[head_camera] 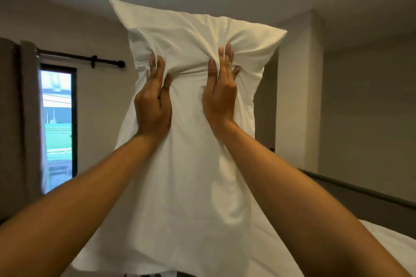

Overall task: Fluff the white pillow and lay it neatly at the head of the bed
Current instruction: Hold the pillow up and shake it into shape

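The white pillow (191, 153) is held upright in the air in front of me, long side vertical, its top corners up near the ceiling line. My left hand (154, 101) presses and grips the fabric on the pillow's left upper half. My right hand (221, 92) grips the fabric beside it on the right. Both hands bunch the cover into creases between them. The bed (387, 240) with its white sheet lies low at the right, mostly hidden behind the pillow and my arms.
A dark grey headboard (360, 195) runs along the right wall behind the bed. A window (58, 128) with grey curtains (20, 128) and a black rod is at the left. A wall column (299, 96) stands behind the pillow.
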